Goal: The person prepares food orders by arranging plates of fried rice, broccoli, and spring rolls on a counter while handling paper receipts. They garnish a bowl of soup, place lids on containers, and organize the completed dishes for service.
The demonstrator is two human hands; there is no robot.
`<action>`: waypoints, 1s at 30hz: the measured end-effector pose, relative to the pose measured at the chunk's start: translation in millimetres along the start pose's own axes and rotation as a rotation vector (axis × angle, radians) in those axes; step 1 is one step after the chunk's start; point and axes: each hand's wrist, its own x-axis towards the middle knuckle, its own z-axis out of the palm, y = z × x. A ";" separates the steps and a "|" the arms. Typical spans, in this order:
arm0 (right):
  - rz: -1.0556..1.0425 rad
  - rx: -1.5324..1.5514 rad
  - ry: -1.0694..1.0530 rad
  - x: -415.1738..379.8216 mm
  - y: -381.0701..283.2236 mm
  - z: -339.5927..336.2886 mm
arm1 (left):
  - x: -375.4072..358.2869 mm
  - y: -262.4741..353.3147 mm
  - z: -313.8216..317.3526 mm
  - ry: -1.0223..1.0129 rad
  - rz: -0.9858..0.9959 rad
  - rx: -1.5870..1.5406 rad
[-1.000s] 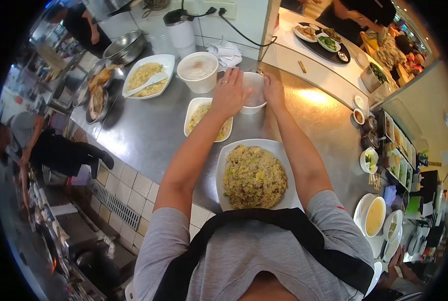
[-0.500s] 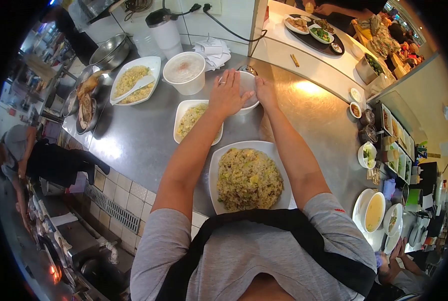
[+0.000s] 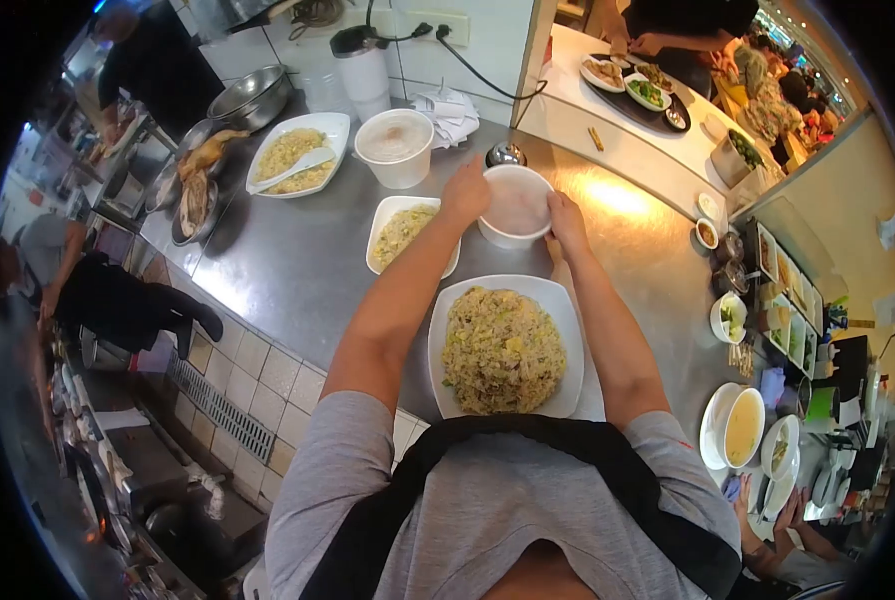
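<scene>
A white round takeout tub (image 3: pixel 514 232) with a translucent lid stands on the steel counter between my hands. My left hand (image 3: pixel 466 190) grips its left side, and my right hand (image 3: pixel 567 222) holds the right side near the rim. Just below it, close to my body, a square white plate (image 3: pixel 569 375) carries a big mound of fried rice (image 3: pixel 502 350). A smaller white dish (image 3: pixel 379 247) of fried rice sits under my left forearm. To the upper left stands a second lidded tub (image 3: pixel 395 165).
A fried rice plate with a white spoon (image 3: pixel 307 165), roast poultry pieces (image 3: pixel 197 200) and a steel bowl (image 3: pixel 252 98) line the left. Behind the tub is a metal call bell (image 3: pixel 506 153). Soup (image 3: pixel 742 427) and condiment trays (image 3: pixel 787 290) are at right. Other people work nearby.
My hands have moved off the top of the tub's lid to its two sides, leaving the lid in plain sight. The tub has come slightly nearer to me, and the view has shifted a little.
</scene>
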 end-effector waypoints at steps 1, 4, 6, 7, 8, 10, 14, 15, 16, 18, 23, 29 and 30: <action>0.025 0.017 -0.003 -0.8 0.3 -4.1 | 1.3 -5.2 0.5 -0.025 -0.006 -0.027; 0.022 0.197 -0.004 11.0 14.3 -9.9 | -7.3 10.3 -25.1 -0.042 0.061 -0.173; -0.035 0.364 0.049 -9.2 -23.2 -10.3 | 9.8 -6.0 -25.7 0.178 0.306 -0.286; -0.067 0.467 0.036 -29.9 -49.1 -16.2 | 0.9 8.0 -53.3 0.211 0.300 -0.210; -0.132 0.495 0.009 -49.0 -68.4 -21.7 | 9.9 -2.1 -66.4 0.160 0.235 -0.363; -0.234 0.504 -0.039 -80.8 -83.0 -36.7 | 0.0 20.6 -116.7 0.157 -0.010 -0.606; -0.324 0.094 -0.036 -121.1 -46.2 -77.2 | 24.2 -32.5 -152.2 0.427 -0.050 -0.784; -0.373 -0.026 0.034 -133.7 -31.3 -86.5 | 27.0 -45.8 -154.4 0.480 -0.073 -0.811; -0.311 -0.239 0.083 -143.6 -13.4 -98.7 | 30.8 -60.4 -152.3 0.534 -0.100 -0.841; -0.249 -0.590 0.256 -167.0 31.5 -118.2 | 41.5 -93.3 -144.6 0.524 -0.252 -0.843; -0.325 -1.112 0.488 -216.9 92.8 -128.6 | 34.9 -82.1 -139.2 0.570 -0.353 -1.030; -0.258 -1.025 0.422 -219.5 87.8 -128.8 | -23.0 -68.0 -139.5 0.529 -0.344 -1.059; -0.259 -1.020 0.416 -219.0 89.0 -129.7 | -39.6 -67.6 -137.4 0.523 -0.301 -1.064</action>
